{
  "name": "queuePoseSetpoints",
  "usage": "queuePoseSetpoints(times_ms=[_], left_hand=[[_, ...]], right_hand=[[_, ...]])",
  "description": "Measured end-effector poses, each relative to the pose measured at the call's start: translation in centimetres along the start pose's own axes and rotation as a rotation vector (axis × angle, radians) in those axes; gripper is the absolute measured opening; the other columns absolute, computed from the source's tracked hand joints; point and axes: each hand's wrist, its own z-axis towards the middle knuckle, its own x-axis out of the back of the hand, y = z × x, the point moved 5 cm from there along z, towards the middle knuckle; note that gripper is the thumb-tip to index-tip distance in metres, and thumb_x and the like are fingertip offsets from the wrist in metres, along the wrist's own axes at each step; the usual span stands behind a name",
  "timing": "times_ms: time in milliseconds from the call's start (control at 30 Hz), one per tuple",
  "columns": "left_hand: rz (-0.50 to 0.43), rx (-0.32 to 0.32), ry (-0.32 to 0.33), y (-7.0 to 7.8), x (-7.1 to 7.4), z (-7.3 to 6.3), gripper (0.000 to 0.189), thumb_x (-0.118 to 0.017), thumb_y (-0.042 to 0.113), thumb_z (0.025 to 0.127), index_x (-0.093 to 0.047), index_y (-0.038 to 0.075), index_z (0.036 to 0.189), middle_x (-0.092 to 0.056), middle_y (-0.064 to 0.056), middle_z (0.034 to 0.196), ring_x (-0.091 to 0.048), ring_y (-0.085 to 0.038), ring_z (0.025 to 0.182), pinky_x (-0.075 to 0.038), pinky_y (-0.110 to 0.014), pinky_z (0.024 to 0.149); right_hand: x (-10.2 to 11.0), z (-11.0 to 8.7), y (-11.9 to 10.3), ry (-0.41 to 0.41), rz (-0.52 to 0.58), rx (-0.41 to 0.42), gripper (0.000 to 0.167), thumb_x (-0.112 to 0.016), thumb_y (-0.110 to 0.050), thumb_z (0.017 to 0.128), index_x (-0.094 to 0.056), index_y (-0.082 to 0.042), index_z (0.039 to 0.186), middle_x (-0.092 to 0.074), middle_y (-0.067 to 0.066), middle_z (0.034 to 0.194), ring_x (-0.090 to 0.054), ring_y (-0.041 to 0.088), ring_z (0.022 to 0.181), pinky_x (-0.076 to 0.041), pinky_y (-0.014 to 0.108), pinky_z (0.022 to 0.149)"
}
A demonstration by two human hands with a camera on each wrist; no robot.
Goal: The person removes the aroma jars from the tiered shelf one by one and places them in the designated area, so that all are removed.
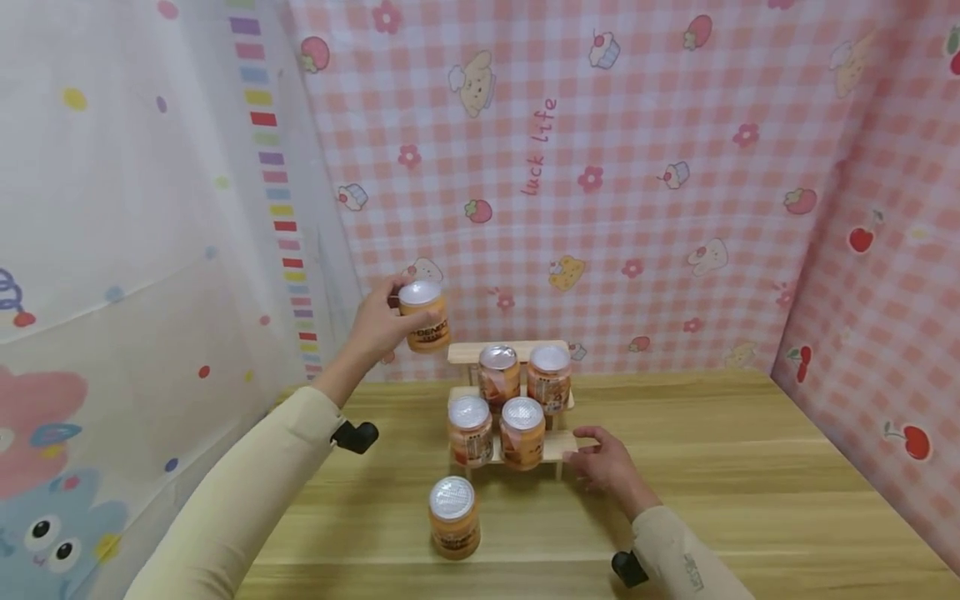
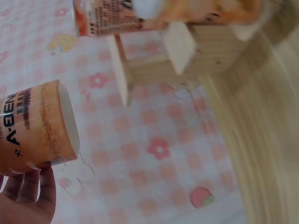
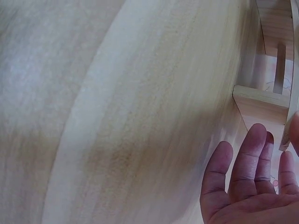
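Observation:
An orange can (image 1: 431, 335) with a silver lid is gripped by my left hand (image 1: 381, 321), raised to the left of a stepped wooden rack (image 1: 555, 450). In the left wrist view, fingers (image 2: 46, 189) support the can (image 2: 32, 128) from beneath. Two similar cans, one of them a front can (image 1: 522, 435), stand on the lowest step. Another pair, including a rear can (image 1: 550, 382), occupies the middle step. My right hand (image 1: 606, 465) is at the right end of the lowest step, its fingers loosely extended right beside the plank end (image 3: 261, 105).
One more can (image 1: 454, 521) stands on the wood-grain table (image 1: 675, 467) in front of the rack. The top plank (image 1: 461, 353) of the rack is near a pink checked cloth (image 1: 645, 275) behind. Cloths also hang at left and right.

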Motion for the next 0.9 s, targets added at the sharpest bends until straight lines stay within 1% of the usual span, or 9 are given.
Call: queuePoseSetpoints(times_ms=[33, 67, 167, 267, 400, 500, 667, 767, 900], left_hand=[[0.0, 0.004, 0.0, -0.3, 0.4, -0.3, 0.073, -0.081, 0.035, 0.082, -0.045, 0.01, 0.14, -0.054, -0.011, 0.128, -0.053, -0.028, 0.114, -0.055, -0.043, 0.078], [0.002, 0.009, -0.001, -0.7, 0.7, -0.6, 0.071, -0.081, 0.035, 0.082, -0.046, 0.01, 0.138, -0.054, -0.011, 0.128, -0.052, -0.028, 0.114, -0.054, -0.042, 0.077], [-0.012, 0.025, -0.004, -1.6, 1.7, -1.5, 0.068, -0.081, 0.03, 0.082, -0.046, 0.008, 0.136, -0.053, -0.013, 0.127, -0.052, -0.03, 0.114, -0.054, -0.043, 0.077], [-0.006, 0.045, -0.019, -2.6, 2.4, -2.7, 0.074, -0.08, 0.029, 0.083, -0.042, 0.003, 0.141, -0.051, -0.016, 0.13, -0.05, -0.032, 0.117, -0.049, -0.046, 0.09], [0.001, 0.073, -0.049, -4.0, 2.9, -4.9, 0.078, -0.08, 0.031, 0.085, -0.038, 0.001, 0.144, -0.049, -0.018, 0.134, -0.05, -0.035, 0.121, -0.049, -0.048, 0.092], [0.006, 0.081, -0.063, -5.1, 2.9, -7.0, 0.078, -0.08, 0.032, 0.085, -0.039, 0.002, 0.144, -0.05, -0.019, 0.133, -0.052, -0.036, 0.12, -0.051, -0.046, 0.09], [-0.008, 0.084, -0.081, -6.9, 2.5, -10.7, 0.073, -0.081, 0.025, 0.084, -0.042, 0.0, 0.141, -0.053, -0.021, 0.128, -0.056, -0.038, 0.115, -0.055, -0.043, 0.085], [-0.023, 0.087, -0.083, -7.8, 2.2, -12.7, 0.071, -0.082, 0.021, 0.083, -0.044, -0.001, 0.138, -0.055, -0.02, 0.126, -0.057, -0.035, 0.114, -0.053, -0.043, 0.089], [-0.047, 0.096, -0.07, -8.8, 1.7, -14.9, 0.068, -0.084, 0.018, 0.081, -0.047, -0.002, 0.134, -0.058, -0.018, 0.124, -0.056, -0.03, 0.113, -0.05, -0.044, 0.096]], right_hand=[[0.0, 0.0, 0.0, -0.001, -0.001, 0.0, 0.043, -0.069, -0.006, 0.092, -0.05, 0.002, 0.131, -0.062, 0.023, 0.107, -0.064, 0.025, 0.078, -0.053, 0.036, 0.057], [0.1, 0.0, -0.1, -0.003, -0.003, 0.002, 0.043, -0.069, -0.006, 0.092, -0.05, 0.002, 0.131, -0.062, 0.023, 0.107, -0.064, 0.025, 0.078, -0.053, 0.036, 0.058], [0.1, 0.0, -0.1, -0.003, -0.007, 0.007, 0.043, -0.068, -0.006, 0.092, -0.05, 0.002, 0.131, -0.062, 0.023, 0.107, -0.064, 0.025, 0.077, -0.053, 0.035, 0.057], [0.1, 0.0, -0.1, 0.001, -0.015, 0.006, 0.043, -0.068, -0.007, 0.093, -0.05, 0.001, 0.131, -0.062, 0.022, 0.108, -0.064, 0.025, 0.078, -0.053, 0.036, 0.058], [0.1, -0.1, 0.0, 0.0, -0.025, -0.004, 0.042, -0.067, -0.008, 0.094, -0.05, 0.0, 0.131, -0.061, 0.023, 0.11, -0.064, 0.026, 0.081, -0.053, 0.037, 0.06], [0.1, -0.2, 0.0, -0.003, -0.029, -0.007, 0.043, -0.067, -0.008, 0.094, -0.05, 0.0, 0.132, -0.061, 0.024, 0.111, -0.064, 0.026, 0.082, -0.054, 0.037, 0.061], [0.0, -0.3, 0.1, -0.001, -0.034, -0.011, 0.042, -0.067, -0.009, 0.094, -0.05, 0.0, 0.132, -0.061, 0.023, 0.111, -0.063, 0.026, 0.081, -0.054, 0.038, 0.061], [-0.1, -0.3, 0.1, -0.002, -0.038, -0.016, 0.042, -0.067, -0.01, 0.094, -0.05, 0.0, 0.132, -0.062, 0.022, 0.11, -0.064, 0.026, 0.082, -0.053, 0.039, 0.061], [-0.2, -0.2, -0.1, -0.004, -0.041, -0.01, 0.042, -0.066, -0.01, 0.095, -0.049, -0.001, 0.132, -0.062, 0.021, 0.11, -0.064, 0.027, 0.083, -0.054, 0.039, 0.062]])
